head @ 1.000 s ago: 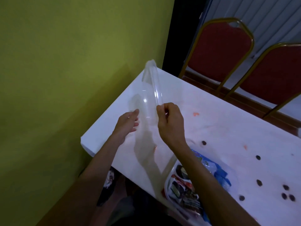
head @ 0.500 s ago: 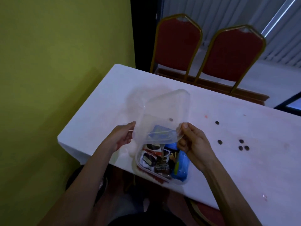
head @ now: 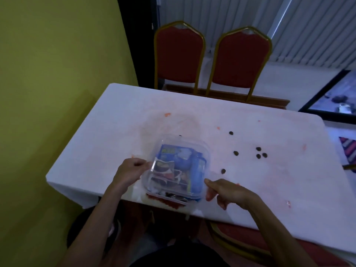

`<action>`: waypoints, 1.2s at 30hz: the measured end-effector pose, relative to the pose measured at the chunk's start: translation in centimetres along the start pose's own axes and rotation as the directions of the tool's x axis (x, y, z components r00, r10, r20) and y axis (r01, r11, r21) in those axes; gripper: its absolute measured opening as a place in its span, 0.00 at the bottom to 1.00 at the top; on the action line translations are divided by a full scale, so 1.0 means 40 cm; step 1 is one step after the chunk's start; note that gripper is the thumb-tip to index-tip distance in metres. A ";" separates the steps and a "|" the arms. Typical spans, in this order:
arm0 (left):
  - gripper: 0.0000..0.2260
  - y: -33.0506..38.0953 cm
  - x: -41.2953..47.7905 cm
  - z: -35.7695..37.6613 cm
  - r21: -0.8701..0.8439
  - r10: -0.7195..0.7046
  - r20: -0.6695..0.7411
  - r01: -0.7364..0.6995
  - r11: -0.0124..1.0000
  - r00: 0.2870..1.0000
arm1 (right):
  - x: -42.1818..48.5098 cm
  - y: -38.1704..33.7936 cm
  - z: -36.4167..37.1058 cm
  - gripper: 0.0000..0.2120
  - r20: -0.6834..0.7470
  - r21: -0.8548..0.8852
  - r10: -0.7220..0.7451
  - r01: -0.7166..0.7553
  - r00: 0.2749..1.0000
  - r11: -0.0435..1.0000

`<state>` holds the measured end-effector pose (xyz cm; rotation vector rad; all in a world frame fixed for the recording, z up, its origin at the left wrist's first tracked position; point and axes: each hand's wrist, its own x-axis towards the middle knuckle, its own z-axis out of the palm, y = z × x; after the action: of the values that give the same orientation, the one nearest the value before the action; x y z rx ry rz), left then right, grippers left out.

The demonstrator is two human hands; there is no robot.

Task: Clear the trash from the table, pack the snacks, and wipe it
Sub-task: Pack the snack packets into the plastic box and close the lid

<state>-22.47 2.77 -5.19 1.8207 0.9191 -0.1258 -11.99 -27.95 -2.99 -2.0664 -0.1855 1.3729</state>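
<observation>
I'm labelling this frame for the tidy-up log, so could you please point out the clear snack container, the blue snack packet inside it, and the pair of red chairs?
clear snack container (head: 206,151): head view, far right rim.
blue snack packet (head: 179,157): head view, upper face.
red chairs (head: 179,54): head view, left chair's backrest.

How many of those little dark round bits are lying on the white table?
7: one farthest back, one mid-table, three clustered right, one near the right hand, one behind the container, which may hide more.
</observation>
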 end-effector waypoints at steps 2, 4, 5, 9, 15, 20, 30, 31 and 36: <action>0.20 0.009 -0.007 0.010 0.068 0.020 -0.040 -0.017 0.998 0.999 | 0.005 -0.006 0.004 0.29 -0.001 -0.114 0.007 -0.007 1.000 0.993; 0.22 0.021 -0.022 0.017 0.129 0.039 -0.076 -0.029 0.991 0.996 | 0.015 -0.006 0.007 0.29 -0.014 -0.152 0.007 -0.009 1.000 0.988; 0.22 0.025 -0.028 0.019 0.141 0.047 -0.085 -0.034 0.989 0.995 | 0.019 -0.007 0.008 0.29 -0.024 -0.158 0.007 -0.011 1.000 0.987; 0.18 0.036 -0.046 0.025 0.184 0.066 -0.112 -0.045 0.982 0.992 | 0.024 -0.015 -0.001 0.27 -0.069 -0.241 -0.030 0.012 0.997 0.970; 0.12 0.053 -0.069 0.028 0.196 0.062 -0.134 -0.035 0.980 0.989 | 0.025 -0.014 0.024 0.29 -0.039 -0.384 -0.081 0.060 0.996 0.921; 0.10 0.057 -0.077 0.027 0.213 0.053 -0.135 -0.024 0.977 0.989 | 0.035 0.013 0.036 0.27 -0.019 -0.319 -0.073 0.063 0.997 0.946; 0.14 0.055 -0.043 0.076 0.338 0.089 -0.102 -0.050 0.940 0.991 | 0.095 0.001 0.070 0.31 -0.463 -0.270 -0.170 0.044 0.870 0.962; 0.15 0.066 -0.043 0.084 0.351 0.082 -0.100 -0.042 0.936 0.992 | 0.100 -0.005 0.071 0.31 -0.499 -0.296 -0.186 0.035 0.846 0.954; 0.19 0.101 -0.029 0.107 0.300 -0.006 -0.100 0.036 0.953 0.995 | 0.108 -0.024 0.052 0.28 -0.558 -0.249 -0.232 0.106 0.797 0.963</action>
<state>-19.35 -2.05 -3.52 2.1148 1.0321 -0.2007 -11.65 -24.36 -6.32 -2.4748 -0.2469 0.5754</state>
